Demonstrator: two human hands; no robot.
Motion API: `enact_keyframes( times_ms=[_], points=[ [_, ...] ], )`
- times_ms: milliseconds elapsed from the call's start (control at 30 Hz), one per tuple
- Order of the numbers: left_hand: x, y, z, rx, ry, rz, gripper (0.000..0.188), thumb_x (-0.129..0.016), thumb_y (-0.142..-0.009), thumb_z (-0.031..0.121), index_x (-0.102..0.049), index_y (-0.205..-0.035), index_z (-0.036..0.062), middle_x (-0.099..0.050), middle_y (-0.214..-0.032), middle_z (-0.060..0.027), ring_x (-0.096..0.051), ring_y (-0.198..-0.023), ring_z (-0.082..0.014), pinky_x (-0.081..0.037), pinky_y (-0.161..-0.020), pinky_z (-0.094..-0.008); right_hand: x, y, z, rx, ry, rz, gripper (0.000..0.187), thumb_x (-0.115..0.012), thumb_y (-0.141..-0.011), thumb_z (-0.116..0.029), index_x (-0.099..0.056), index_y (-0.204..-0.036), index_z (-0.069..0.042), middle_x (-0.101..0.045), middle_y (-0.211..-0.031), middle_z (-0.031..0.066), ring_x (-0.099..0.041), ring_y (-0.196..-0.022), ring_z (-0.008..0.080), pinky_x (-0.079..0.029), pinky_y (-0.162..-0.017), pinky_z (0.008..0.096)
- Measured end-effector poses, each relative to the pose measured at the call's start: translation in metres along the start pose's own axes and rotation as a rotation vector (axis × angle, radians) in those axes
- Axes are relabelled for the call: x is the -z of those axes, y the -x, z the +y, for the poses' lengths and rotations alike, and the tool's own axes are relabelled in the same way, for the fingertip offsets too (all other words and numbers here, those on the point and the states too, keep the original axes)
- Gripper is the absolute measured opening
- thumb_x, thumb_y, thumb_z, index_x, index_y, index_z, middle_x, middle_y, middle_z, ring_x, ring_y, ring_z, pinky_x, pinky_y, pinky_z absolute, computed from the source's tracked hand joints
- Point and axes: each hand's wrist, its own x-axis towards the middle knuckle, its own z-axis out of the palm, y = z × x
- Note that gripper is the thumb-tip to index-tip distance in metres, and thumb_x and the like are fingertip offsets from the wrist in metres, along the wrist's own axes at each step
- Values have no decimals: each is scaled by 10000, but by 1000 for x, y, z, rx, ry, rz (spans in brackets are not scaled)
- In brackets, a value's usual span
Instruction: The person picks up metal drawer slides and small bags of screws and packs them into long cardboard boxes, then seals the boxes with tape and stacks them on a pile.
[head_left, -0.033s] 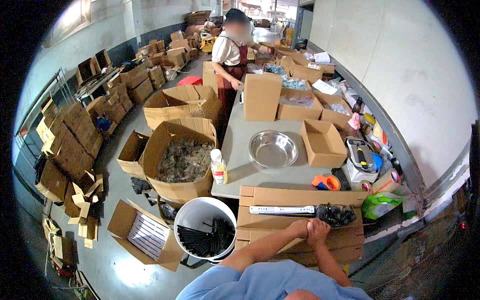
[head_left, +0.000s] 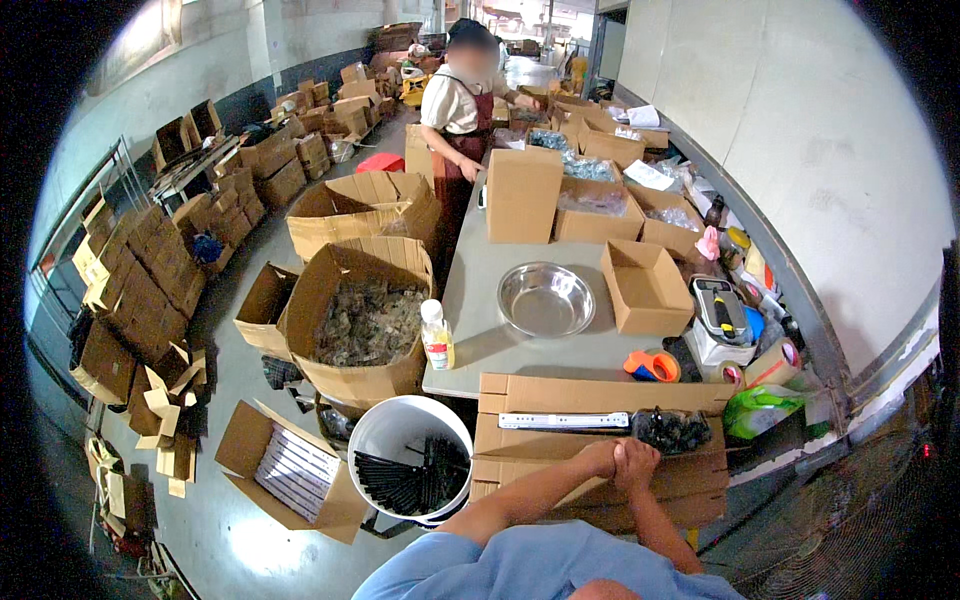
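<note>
My left hand and my right hand are clasped together over a flattened cardboard box. The fingers of both are closed around each other, and no object shows between them. Just beyond my hands, a silver drawer slide rail lies crosswise on the cardboard. At its right end sits a clump of small black parts in clear plastic. To the left of my forearm stands a white bucket with thin black strips inside.
A steel bowl, a bottle, an open carton and an orange tape dispenser are on the grey table. Large cartons and a box of white rails stand at left. A co-worker stands farther back.
</note>
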Motion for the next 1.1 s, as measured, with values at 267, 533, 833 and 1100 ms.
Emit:
enact_keyframes(
  times_ms=[267,533,833,1100],
  points=[
    [-37,-35,-52,-12,-170,47,286,-587,-755,267,-644,-983,105,-616,-1101,-146,-567,-1047,-310,-452,-878,-406,4,-2,-15,33,0,45,387,-323,-913,-355,-614,-978,-108,-596,-996,107,-511,-944,281,-297,-866,432],
    [-6,-9,-6,-32,-182,15,312,-593,-755,273,-634,-1022,117,-619,-1101,-140,-579,-1031,-310,-466,-858,-414,1,1,-5,1,6,61,378,-330,-908,-342,-617,-972,-105,-599,-993,104,-513,-939,280,-296,-873,432],
    [11,4,11,5,-214,-61,323,-587,-762,272,-621,-1042,115,-614,-1109,-145,-568,-1049,-309,-453,-880,-408,1,0,-7,2,-11,71,384,-329,-905,-347,-621,-950,-102,-598,-978,104,-512,-922,287,-299,-868,433],
    [-1,-6,-5,-93,-182,38,311,-567,-773,270,-616,-1030,103,-611,-1107,-149,-562,-1045,-316,-447,-889,-390,-6,-1,-5,29,-6,126,392,-329,-901,-360,-610,-917,-88,-587,-934,119,-517,-895,296,-308,-834,439]
  ],
)
